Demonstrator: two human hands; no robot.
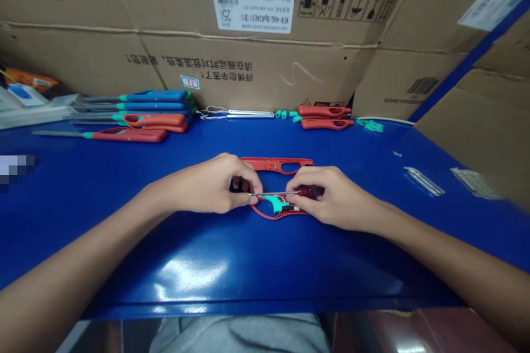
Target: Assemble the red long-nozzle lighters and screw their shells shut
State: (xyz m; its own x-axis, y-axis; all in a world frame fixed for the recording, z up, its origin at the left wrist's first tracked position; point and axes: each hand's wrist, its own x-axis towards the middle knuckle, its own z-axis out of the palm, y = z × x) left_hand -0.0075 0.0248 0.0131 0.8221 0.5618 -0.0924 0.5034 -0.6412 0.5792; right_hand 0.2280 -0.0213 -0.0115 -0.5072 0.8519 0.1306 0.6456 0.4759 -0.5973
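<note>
My right hand (331, 196) is closed around a screwdriver (308, 192) with a dark red handle, its thin metal shaft lying level and pointing left. Thumb and fingers of my left hand (232, 185) are pinched together at the shaft's tip; what they hold there is hidden. Under both hands lies an opened red lighter casing half (265, 216), with a green trigger (275, 204) and small black and white parts in it. My right fingers cover its right end. Just behind, the other red casing half (269, 164) lies on the table.
Assembled blue lighters (153, 100) and red lighters (128, 134) lie at the back left. Metal tubes with wires (248, 114), red casings (327, 123) and green triggers (370, 125) line the back. Bagged metal parts (424, 181) are at right. Cardboard (248, 66) walls the blue table (199, 265).
</note>
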